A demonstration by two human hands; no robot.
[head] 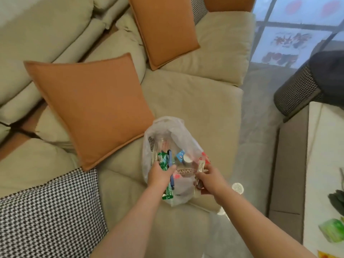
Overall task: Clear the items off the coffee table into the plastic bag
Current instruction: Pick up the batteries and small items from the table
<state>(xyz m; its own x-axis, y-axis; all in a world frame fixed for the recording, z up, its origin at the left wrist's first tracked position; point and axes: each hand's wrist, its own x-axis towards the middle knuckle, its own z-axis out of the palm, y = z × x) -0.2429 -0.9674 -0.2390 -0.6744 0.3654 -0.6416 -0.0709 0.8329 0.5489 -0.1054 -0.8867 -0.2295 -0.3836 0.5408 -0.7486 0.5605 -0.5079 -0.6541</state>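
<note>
Sofa [186,101]: left hand [160,175] grips green packets [168,190]; right hand [208,180] pinches plastic bag [173,131] rim.

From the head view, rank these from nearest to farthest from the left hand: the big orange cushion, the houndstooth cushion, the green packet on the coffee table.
Measured from the left hand:
1. Big orange cushion, just up and left on the sofa.
2. Houndstooth cushion, lower left.
3. Green packet, far right on the coffee table.
</note>
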